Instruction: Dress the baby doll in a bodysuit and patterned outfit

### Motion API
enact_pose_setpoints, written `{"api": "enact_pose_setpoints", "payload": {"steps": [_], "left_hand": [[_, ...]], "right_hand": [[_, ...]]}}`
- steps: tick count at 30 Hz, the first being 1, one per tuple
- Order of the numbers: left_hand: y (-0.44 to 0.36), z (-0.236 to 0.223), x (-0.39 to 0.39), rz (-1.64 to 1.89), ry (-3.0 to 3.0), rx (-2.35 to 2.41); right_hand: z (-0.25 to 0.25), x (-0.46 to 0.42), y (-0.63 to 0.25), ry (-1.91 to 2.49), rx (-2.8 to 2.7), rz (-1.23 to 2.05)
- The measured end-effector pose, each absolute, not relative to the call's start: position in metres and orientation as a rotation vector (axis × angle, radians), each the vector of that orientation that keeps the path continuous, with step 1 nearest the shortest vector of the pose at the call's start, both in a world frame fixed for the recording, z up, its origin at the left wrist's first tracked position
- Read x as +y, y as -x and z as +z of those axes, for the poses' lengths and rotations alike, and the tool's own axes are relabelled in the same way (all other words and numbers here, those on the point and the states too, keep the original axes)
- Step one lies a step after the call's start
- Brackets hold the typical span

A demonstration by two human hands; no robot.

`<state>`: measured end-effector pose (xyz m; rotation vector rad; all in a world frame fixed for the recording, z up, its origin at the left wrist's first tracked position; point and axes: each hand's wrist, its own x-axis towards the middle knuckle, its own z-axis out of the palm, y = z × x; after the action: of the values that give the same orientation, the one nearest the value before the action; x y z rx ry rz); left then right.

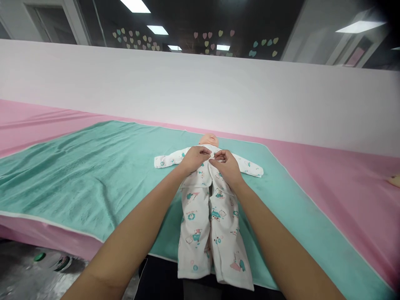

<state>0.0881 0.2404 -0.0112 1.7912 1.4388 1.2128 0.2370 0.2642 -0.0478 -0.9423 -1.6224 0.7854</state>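
A baby doll (209,140) lies on its back, with its head away from me and both sleeves spread out to the sides. It wears a white printed baby shirt (201,178) and matching trousers (195,233), whose legs reach towards me past the near edge. At the chest, my left hand (196,158) pinches one front edge of the shirt. Right beside it my right hand (226,165) pinches the other front edge, thumb and fingers together. A small pale spot shows between the fingertips; what it is I cannot make out. Below the hands the shirt's front edges part.
Under the doll spreads a green towel (103,175) over a pink sheet (331,183). A white wall (193,93) rises behind, with dark glass and heart stickers above. A clear bottle (51,260) lies on the floor at lower left. Something beige (395,180) shows at the right edge.
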Motion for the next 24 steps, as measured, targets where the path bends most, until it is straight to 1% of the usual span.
{"api": "enact_pose_setpoints", "payload": {"steps": [10,14,19,24], "left_hand": [[-0.089,-0.012,0.241,1.187,-1.877,1.416],[-0.089,-0.017,0.245,1.278,-1.846,1.478],[-0.088,-0.022,0.247,1.347,-1.826,1.463],[-0.083,-0.018,0.236,1.257,-1.892,1.329]], "right_hand": [[-0.048,0.264,-0.241,0.937,-1.649,0.858],[-0.047,0.260,-0.240,0.994,-1.696,0.819],[-0.041,0.250,-0.236,1.069,-1.788,0.632],[-0.032,0.229,-0.240,1.145,-2.112,0.327]]}}
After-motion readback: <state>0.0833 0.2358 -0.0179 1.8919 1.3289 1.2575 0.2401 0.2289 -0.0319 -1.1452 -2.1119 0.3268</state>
